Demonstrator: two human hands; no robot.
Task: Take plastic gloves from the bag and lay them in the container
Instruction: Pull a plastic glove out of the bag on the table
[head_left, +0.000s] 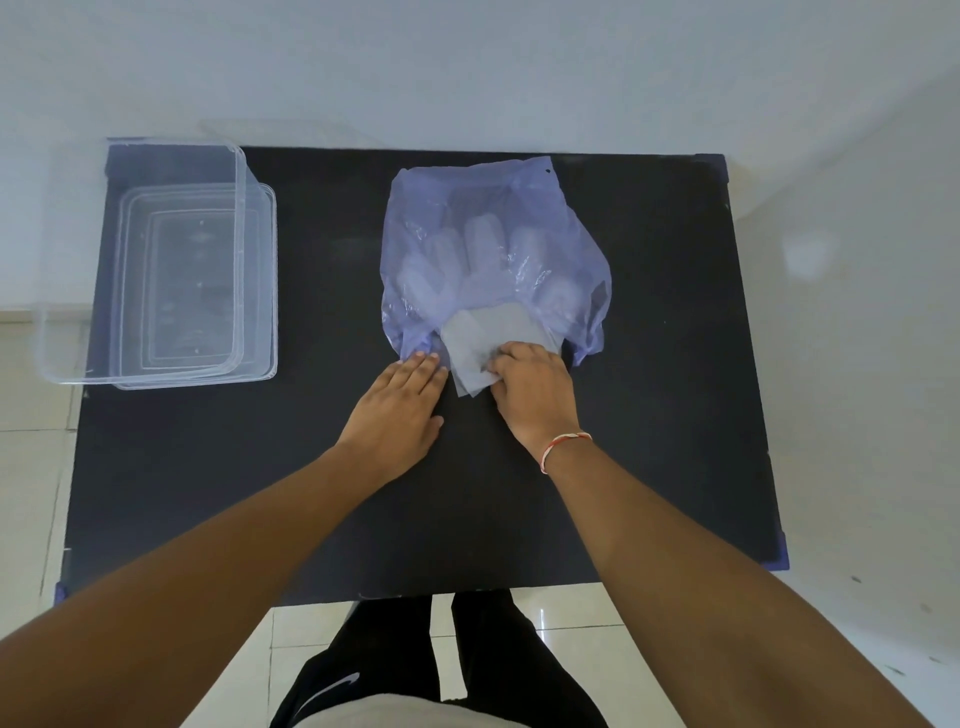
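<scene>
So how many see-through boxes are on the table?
1. The clear container sits at the far left of the black table, partly hanging over its edge. It looks empty, and its bottom shows nested outlines, so I can't rule out a second one or a lid under it.

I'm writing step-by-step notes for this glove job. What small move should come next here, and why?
Probably draw the right hand back toward the body, sliding the gloves out of the bag. Its fingers already pinch the glove cuffs sticking out of the bag's mouth, the left hand lies flat at the bag's near edge as if pinning it, and the container on the left looks empty.
</scene>
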